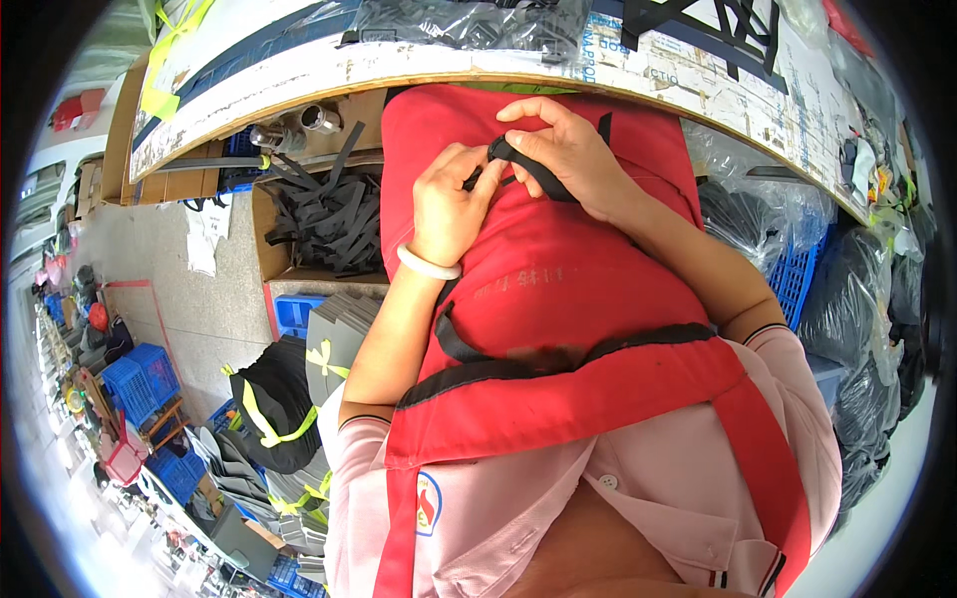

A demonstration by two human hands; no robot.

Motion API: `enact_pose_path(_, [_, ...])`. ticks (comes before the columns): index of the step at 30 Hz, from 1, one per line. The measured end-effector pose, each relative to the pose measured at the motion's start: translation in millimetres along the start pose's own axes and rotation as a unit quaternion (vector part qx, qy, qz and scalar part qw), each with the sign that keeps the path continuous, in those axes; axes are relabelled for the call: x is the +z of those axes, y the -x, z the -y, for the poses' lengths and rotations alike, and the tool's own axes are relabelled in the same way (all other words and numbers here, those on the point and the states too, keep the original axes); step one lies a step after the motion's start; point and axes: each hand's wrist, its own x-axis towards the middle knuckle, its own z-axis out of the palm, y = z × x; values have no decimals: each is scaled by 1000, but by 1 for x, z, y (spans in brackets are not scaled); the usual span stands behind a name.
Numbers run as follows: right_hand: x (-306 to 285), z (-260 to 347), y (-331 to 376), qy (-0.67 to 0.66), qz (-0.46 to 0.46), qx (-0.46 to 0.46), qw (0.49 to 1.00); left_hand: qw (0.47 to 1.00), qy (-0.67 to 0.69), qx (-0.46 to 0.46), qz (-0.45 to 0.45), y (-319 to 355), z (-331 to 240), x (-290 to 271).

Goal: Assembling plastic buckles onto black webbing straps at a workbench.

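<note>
Over the red apron (pixel 558 249) on my lap, both hands meet around a black strap (pixel 545 181). My left hand (pixel 451 204), with a pale bangle at the wrist, pinches one folded end between thumb and fingers. My right hand (pixel 573 157) grips the strap between its thumb and fingers, the index finger raised and bent. Part of the strap runs down beneath the right palm, where it is hidden. A thin black end also pokes out by the left fingers; whether it belongs to the same strap I cannot tell.
Just beyond my hands runs the worktable's edge (pixel 478 80), with black straps (pixel 738 40) and clear plastic on top. A cardboard box (pixel 284 264) of dark strips stands to the left. Stacked grey pieces (pixel 339 329) and blue crates (pixel 145 384) lie further left; plastic bags (pixel 847 289) crowd the right.
</note>
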Motion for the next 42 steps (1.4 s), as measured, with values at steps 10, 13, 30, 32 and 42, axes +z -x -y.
enact_pose_path(10, [0,-7,-3,35,-3,-51,998,999,27,-44,0,4,4,5])
enact_pose_path(13, [-2,-12,-6,38,1,-9,999,996,59,-58,-21,4,8,6])
enact_pose_path(30, [5,10,12,108,-36,-171,979,834,472,-287,-19,-6,-5,-1])
enact_pose_path(32, [5,9,12,95,-49,-167,980,843,465,-270,-13,-4,-7,2])
enact_pose_path(42, [8,21,18,157,-59,-179,969,918,335,-208,39,2,-5,4])
